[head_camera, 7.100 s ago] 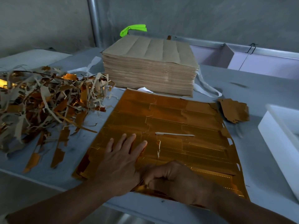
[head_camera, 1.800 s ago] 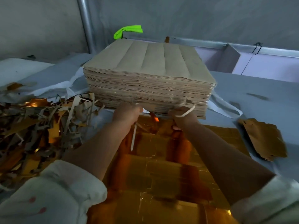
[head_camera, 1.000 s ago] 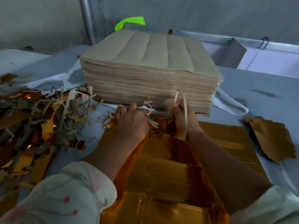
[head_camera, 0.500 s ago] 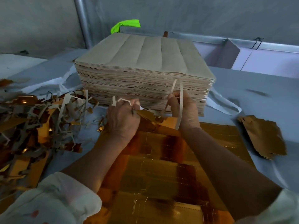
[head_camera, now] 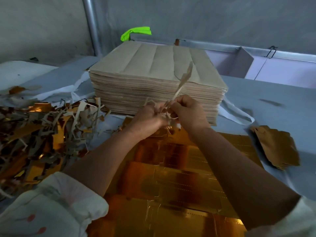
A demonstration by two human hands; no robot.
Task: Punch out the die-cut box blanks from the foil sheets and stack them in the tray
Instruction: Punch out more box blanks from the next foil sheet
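Pinching a bunch of thin pale paper strips (head_camera: 181, 83) between both hands, we hold our left hand (head_camera: 148, 121) and right hand (head_camera: 189, 113) knuckle to knuckle just above the far edge of the shiny gold foil sheet (head_camera: 179, 170). The fingers (head_camera: 173, 109) of the right hand are curled tight round the strips. One long strip sticks up from them, blurred, across the front of the tall stack of brown-backed sheets (head_camera: 150, 77) that stands just beyond the fingers. The left hand's fingers are curled too, with crinkled strip ends poking out above them. The foil sheet lies flat on the grey desk (head_camera: 273, 103) beneath the fingers and runs back under both our forearms, its die-cut box outlines showing as fine lines and dashes. Well to the left of the fingers lies a loose heap of gold and grey scrap trimmings (head_camera: 39, 132). To the right of the fingers, just beside the sheet's far corner, rests a small pile of punched gold box blanks (head_camera: 277, 147). Beyond the stack, a bright green strip of tape (head_camera: 136, 32) shows against the grey wall.
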